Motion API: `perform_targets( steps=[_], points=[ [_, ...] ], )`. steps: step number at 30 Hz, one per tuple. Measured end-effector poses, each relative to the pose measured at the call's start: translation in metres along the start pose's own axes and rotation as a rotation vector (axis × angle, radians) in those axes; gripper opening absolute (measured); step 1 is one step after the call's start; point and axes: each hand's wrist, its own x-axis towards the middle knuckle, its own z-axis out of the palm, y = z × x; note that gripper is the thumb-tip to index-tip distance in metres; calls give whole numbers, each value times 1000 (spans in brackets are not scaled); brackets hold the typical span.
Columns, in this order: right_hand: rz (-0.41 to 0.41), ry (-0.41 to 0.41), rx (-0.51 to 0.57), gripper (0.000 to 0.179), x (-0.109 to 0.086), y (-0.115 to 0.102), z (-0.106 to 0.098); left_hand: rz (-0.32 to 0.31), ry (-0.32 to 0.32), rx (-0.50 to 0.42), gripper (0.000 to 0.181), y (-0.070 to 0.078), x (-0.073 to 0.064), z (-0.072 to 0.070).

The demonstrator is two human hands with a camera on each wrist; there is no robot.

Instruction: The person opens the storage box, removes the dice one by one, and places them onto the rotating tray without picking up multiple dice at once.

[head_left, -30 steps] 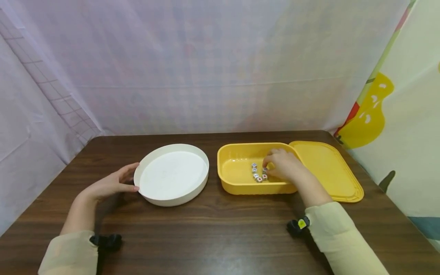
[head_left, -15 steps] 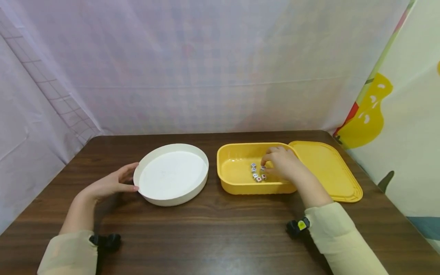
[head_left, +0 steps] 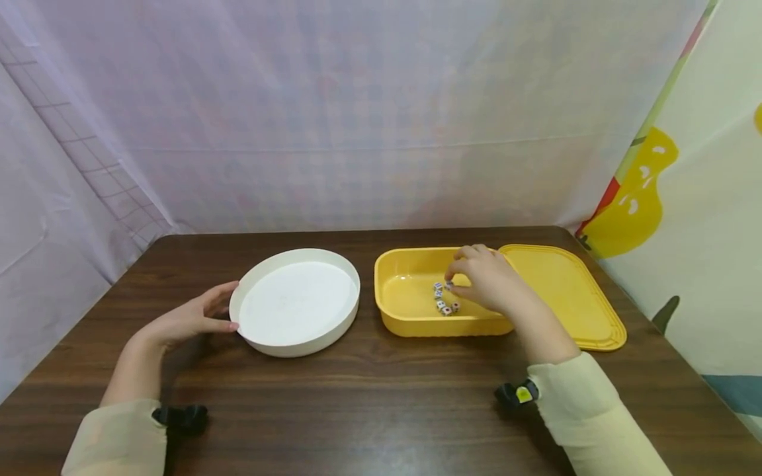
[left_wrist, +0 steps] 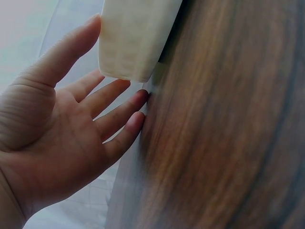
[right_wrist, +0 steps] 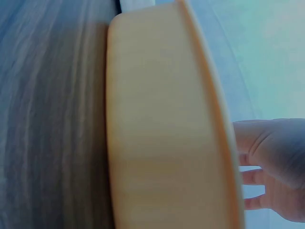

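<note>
- The dark wooden table (head_left: 333,410) spreads beneath the yellow box (head_left: 443,327) and reaches well out on every side of it.
- The yellow box itself stands upright and uncovered.
- The round white dish (head_left: 297,304) sits left of the box, near but apart.
- The flat yellow lid (head_left: 565,291) lies just right of the box.
- My left hand (head_left: 184,320), farthest left of the box, has its fingers spread wide, thumb against the dish's side, gripping nothing.
- My right hand (head_left: 485,277) reaches inside the box, thumb and index finger bent close, pinching one die (head_left: 449,285).
- Five other dice (head_left: 446,311) curve across the box's floor.
</note>
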Motion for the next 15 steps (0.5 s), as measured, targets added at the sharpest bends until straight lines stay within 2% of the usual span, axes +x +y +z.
perform_targets(
  steps=[15],
  points=[
    [-53, 34, 27, 16, -3, -33, -24, 1, -8, -3, 91, -1, 1, 0]
  ],
)
